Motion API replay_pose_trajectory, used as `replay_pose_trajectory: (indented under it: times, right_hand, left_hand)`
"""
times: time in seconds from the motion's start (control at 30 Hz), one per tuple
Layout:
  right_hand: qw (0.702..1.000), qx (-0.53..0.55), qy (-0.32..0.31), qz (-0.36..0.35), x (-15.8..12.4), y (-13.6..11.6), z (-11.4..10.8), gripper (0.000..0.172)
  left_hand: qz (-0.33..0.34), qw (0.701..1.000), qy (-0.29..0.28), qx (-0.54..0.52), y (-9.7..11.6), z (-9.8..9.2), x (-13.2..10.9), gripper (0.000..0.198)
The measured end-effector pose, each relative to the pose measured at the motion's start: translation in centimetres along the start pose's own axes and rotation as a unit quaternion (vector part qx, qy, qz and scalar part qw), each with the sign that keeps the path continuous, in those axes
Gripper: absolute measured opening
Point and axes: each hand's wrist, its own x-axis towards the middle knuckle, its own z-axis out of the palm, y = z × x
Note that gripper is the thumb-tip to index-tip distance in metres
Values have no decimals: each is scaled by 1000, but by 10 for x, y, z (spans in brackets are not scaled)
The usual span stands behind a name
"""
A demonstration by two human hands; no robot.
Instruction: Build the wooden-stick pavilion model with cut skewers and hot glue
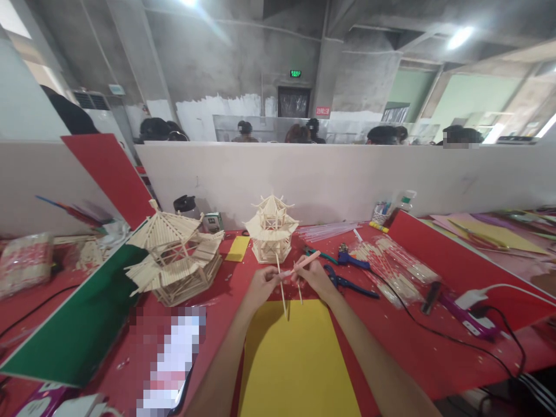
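Observation:
My left hand (264, 284) pinches a long thin wooden stick (283, 298), which slants down over a yellow board (295, 359). My right hand (313, 275) is closed around a pale pink pen-like tool (311, 258). Its front end meets a small whitish piece between both hands, too blurred to name. A shorter wooden stick (300, 294) hangs below my right fingers; which finger grips it is unclear. Just beyond my hands stands a small tiered pavilion model (272, 231) built of wooden sticks. To the left sits a larger stick-built pavilion model (174, 260) with a slatted roof.
Pliers with blue handles (356, 285), a blue glue gun (351, 256) and bagged sticks (403, 260) lie at right. A cable and purple power strip (471, 318) are beyond. Green (78, 330) and red dividers (473, 260) flank the red table. A phone (174, 359) rests front left.

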Motion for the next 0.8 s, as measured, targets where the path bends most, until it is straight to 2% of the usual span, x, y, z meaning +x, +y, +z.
replay_pose_trajectory:
  times: [0.13, 0.3, 0.47, 0.8]
  right_hand:
    - [1000, 16, 8, 7, 1, -1, 1, 35]
    - [996, 74, -25, 33, 0, -4, 4, 41]
    - [998, 60, -4, 21, 1, -2, 4, 36]
    - [991, 129, 4, 45, 1, 6, 11, 35]
  left_hand:
    - [-9, 1000, 2, -12, 1, 2, -1, 38]
    - [-6, 1000, 2, -27, -1, 3, -1, 39]
    - [-5, 1000, 9, -21, -4, 3, 0, 36]
    - [22, 999, 6, -23, -6, 1, 1, 35]
